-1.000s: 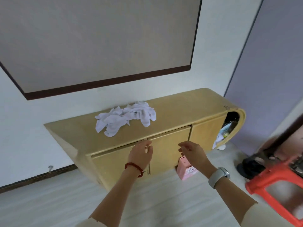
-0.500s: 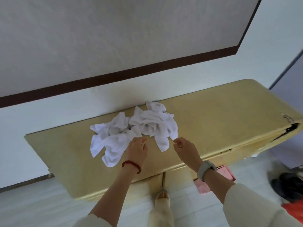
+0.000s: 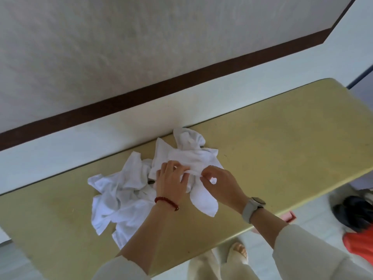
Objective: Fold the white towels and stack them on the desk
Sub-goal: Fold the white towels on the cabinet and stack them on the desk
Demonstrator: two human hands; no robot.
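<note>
White towels point(image 3: 141, 190) sit in a crumpled heap on the yellow-tan surface point(image 3: 282, 142), left of centre, near the wall side. Left hand point(image 3: 170, 181) lies on the heap, fingers curled into a fold of the upper towel; right hand point(image 3: 219, 181) pinches the same towel's edge with thumb and forefinger, so each grip is narrow and holding cloth. Step in hand looks like separating one towel from the heap, nothing folded or stacked yet. To do it well: find two adjacent corners, lift clear so the other towels stay put, shake flat, lay it on the bare stretch to the right, then fold edge to edge. Risk: dragging the tangled neighbours along or off the near edge. Red bead bracelet point(image 3: 166, 203) on left wrist, grey watch point(image 3: 253, 209) on right. No brands, labels or writing readable anywhere.
</note>
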